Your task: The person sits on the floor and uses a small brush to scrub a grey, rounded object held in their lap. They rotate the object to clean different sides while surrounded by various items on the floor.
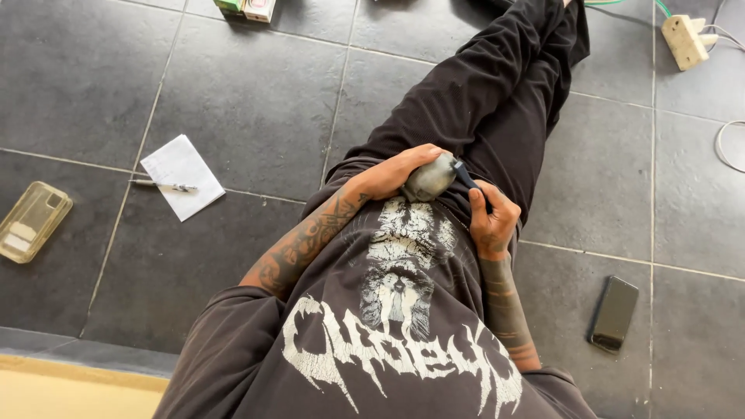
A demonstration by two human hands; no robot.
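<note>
The left hand gripped the grey motor against the lap; the right hand's fingers pinched a dark tool meeting its right end.

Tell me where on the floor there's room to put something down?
Bare tiles lie between the white paper with the pen and the legs. More room sits between the legs and the black phone. The lap is crowded: the left hand holds a grey round object, the right hand a dark tool.
</note>
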